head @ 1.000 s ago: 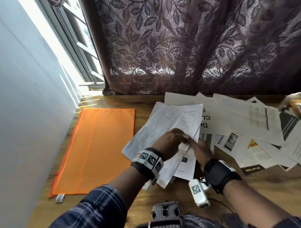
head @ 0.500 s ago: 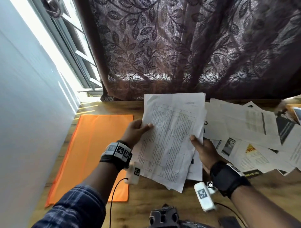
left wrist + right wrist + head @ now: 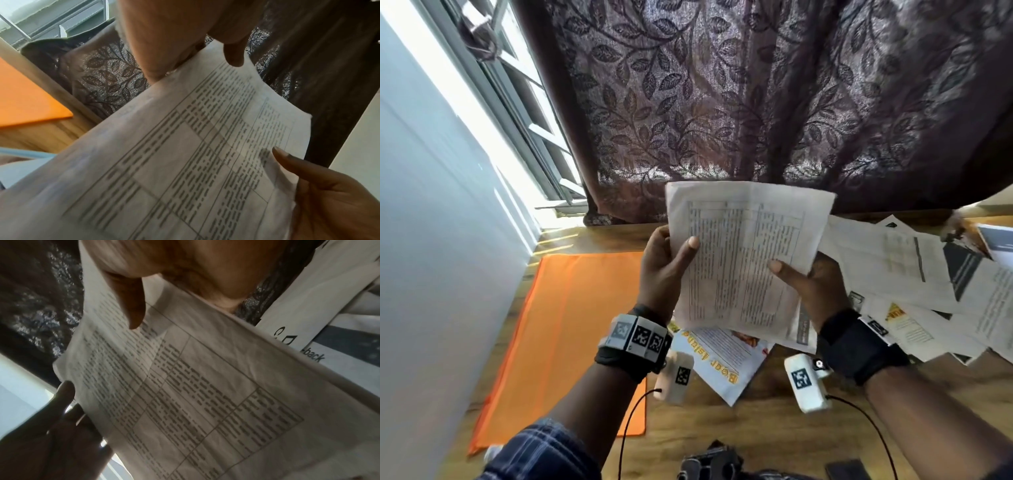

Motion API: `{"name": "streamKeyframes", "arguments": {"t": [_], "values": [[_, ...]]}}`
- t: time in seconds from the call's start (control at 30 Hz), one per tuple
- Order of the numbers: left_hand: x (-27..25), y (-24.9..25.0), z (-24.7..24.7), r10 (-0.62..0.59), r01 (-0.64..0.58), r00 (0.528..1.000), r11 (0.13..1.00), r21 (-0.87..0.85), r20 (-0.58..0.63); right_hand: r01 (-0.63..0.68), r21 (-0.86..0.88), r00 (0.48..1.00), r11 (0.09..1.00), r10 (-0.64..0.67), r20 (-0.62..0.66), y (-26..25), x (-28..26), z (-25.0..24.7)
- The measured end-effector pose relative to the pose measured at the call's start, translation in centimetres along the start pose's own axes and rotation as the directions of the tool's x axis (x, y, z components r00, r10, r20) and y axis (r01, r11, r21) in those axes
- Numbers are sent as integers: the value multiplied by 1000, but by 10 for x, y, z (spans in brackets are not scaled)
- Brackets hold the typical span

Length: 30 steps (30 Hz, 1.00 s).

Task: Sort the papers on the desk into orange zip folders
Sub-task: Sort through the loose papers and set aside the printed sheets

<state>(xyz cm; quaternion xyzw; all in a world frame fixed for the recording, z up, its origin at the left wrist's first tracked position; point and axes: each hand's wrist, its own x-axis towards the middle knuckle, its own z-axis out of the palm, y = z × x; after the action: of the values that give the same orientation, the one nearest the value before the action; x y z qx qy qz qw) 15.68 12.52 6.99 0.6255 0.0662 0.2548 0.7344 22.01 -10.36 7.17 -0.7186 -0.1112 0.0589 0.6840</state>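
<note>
A wooden desk (image 3: 774, 421) runs up to a dark leaf-patterned curtain (image 3: 756, 102), with a pale wall (image 3: 431, 274) closing its left side and a bright window (image 3: 517, 102) at the far left corner. Taking the held printed sheet (image 3: 739, 260) as the landmark: below it, at the near desk edge, lie a dark device (image 3: 709, 464) and a flat dark object (image 3: 847, 470), with bare wood between them and the sheet. The left hand (image 3: 661, 270) pinches the sheet's left edge, thumb on the printed face and fingers behind; the right hand (image 3: 811, 284) grips its lower right side the same way, thumb on top. The sheet is raised off the desk, its upper edge against the curtain. Just under its lower edge lies a leaflet with orange lettering (image 3: 722, 363). Left of the sheet an orange zip folder (image 3: 571, 325) lies flat, close along the wall. Right of the sheet, loose papers (image 3: 914, 291) overlap in a heap reaching the frame's edge and crowd that side.
</note>
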Motion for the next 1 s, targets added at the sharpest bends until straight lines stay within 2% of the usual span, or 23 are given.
{"name": "streamKeyframes", "arguments": {"t": [0.17,0.43,0.63,0.77,0.9,0.93,1.0], "values": [[-15,-6,1,-24,26,998,999,-24,56,13,84,1000,996,-14,12,2,-9,-5],[-23,-32,-4,-113,110,989,994,27,101,-103,59,995,993,103,16,20,-23,-2],[-19,-32,16,-134,116,968,989,95,213,-103,24,987,994,105,-121,20,-23,-22],[-26,-43,36,-216,164,917,970,177,336,-115,30,975,993,119,-187,17,-34,-53],[-49,-60,57,-375,222,825,903,369,422,-228,135,933,964,256,-253,29,-47,-88],[-56,-62,63,-391,237,814,898,370,429,-257,160,926,953,290,-241,32,-51,-95],[-66,-69,76,-389,224,822,893,390,417,-310,168,918,936,341,-204,38,-61,-108]]}}
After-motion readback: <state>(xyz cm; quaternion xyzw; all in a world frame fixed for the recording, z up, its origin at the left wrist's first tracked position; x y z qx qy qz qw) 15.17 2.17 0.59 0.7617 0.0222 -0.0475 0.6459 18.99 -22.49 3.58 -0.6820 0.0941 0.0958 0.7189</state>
